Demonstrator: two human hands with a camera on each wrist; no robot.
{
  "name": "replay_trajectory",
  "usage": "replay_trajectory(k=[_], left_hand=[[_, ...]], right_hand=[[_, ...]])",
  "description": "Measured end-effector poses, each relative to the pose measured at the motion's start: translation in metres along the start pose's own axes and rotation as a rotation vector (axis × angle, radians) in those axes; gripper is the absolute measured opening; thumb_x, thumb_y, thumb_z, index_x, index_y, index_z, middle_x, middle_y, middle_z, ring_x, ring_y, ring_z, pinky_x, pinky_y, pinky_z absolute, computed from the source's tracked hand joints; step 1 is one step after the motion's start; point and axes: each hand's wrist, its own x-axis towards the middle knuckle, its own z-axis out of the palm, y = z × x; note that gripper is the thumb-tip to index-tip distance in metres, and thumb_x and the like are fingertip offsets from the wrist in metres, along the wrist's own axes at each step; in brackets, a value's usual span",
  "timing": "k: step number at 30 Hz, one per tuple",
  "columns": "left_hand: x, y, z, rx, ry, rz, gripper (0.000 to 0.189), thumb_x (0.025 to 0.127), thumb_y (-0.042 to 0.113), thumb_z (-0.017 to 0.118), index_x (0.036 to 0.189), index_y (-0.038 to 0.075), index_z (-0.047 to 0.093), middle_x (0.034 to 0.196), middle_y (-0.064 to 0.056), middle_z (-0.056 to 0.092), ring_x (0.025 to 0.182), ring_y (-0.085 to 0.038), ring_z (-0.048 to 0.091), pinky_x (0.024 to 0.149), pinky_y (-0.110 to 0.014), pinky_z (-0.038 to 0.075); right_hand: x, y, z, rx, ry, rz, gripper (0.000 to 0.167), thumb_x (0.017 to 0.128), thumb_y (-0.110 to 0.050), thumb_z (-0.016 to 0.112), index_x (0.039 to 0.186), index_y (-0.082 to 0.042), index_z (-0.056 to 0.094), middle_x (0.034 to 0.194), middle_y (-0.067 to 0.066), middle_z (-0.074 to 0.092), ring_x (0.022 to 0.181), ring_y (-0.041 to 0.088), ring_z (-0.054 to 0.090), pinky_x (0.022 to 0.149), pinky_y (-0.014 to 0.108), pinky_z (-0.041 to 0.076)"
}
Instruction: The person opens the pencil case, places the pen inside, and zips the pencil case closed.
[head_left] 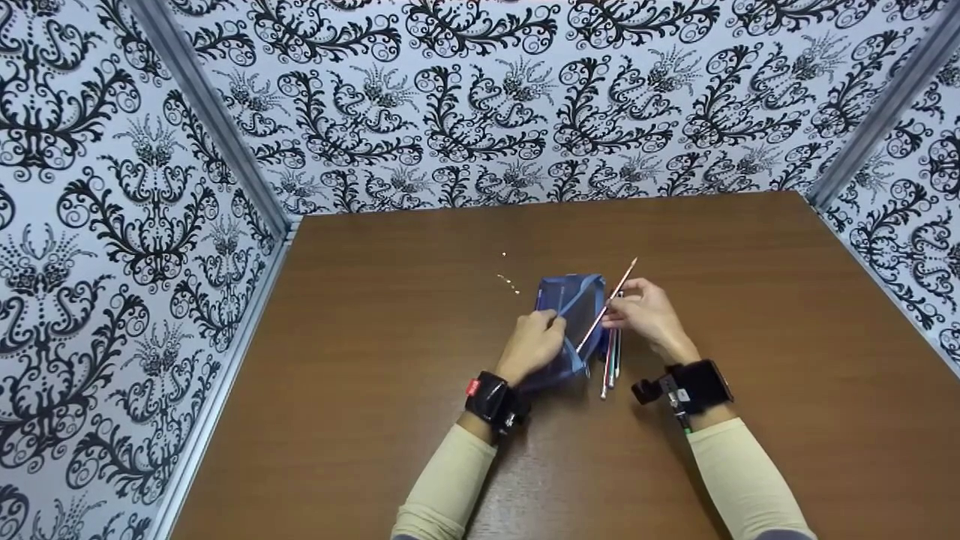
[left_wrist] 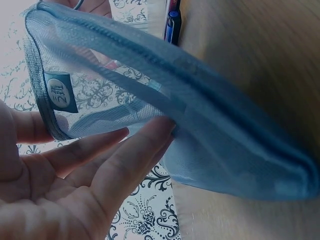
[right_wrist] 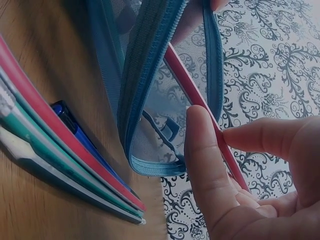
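Blue mesh pouch (head_left: 579,319), near the middle of the tabletop (head_left: 360,330), on it or just above, I can't tell which, and its zipped mouth is gaping! The left hand (head_left: 532,341), at nine o'clock, is clamped on the pouch's edge, thumb and fingers bent about the mesh. Over at three o'clock, the right hand (head_left: 646,311) pinches a red pencil (head_left: 622,277) between thumb and fingers. Look at the angle: the lower end points to seven o'clock, inside the opening, while the upper end juts out toward one. So, as I judge it, this pencil is only partway in. Outside, at four o'clock, lie the loose pencils (head_left: 613,360), red and green among them, with a blue pen (right_wrist: 82,140) alongside; all those remain out, and the zip is unclosed. Whether anything else sits inside, I can't make out.
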Motion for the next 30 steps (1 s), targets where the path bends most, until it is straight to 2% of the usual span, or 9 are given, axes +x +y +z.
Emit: replay_trajectory(k=[12, 20, 30], left_hand=[[-0.0005, 0.0007, -0.0002, -0.017, -0.006, 0.000, 0.026, 0.098, 0.019, 0.048, 0.077, 0.011, 0.060, 0.070, 0.000, 0.056, 0.066, -0.014, 0.056, 0.058, -0.028, 0.042], [-0.0012, 0.0020, -0.0016, 0.020, 0.009, 0.026, 0.028, 0.096, 0.019, 0.046, 0.070, 0.013, 0.053, 0.068, 0.000, 0.052, 0.069, -0.015, 0.053, 0.060, -0.028, 0.041], [-0.0015, 0.0015, -0.0015, 0.007, 0.002, 0.015, 0.027, 0.097, 0.020, 0.046, 0.073, 0.013, 0.057, 0.069, 0.000, 0.054, 0.068, -0.015, 0.055, 0.059, -0.028, 0.042]], right_hand=[[0.0016, 0.0022, 0.0005, -0.039, -0.011, 0.041, 0.052, 0.094, 0.005, 0.051, 0.137, 0.019, 0.025, 0.084, 0.011, 0.065, 0.065, 0.014, 0.069, 0.070, 0.029, 0.058], [0.0014, 0.0028, 0.0021, -0.049, -0.020, 0.041, 0.051, 0.093, 0.005, 0.050, 0.136, 0.020, 0.026, 0.094, 0.015, 0.060, 0.067, 0.014, 0.069, 0.071, 0.028, 0.058], [-0.0001, 0.0031, 0.0028, -0.057, -0.030, 0.049, 0.053, 0.092, 0.006, 0.051, 0.136, 0.021, 0.027, 0.093, 0.016, 0.064, 0.066, 0.014, 0.068, 0.070, 0.029, 0.058]])
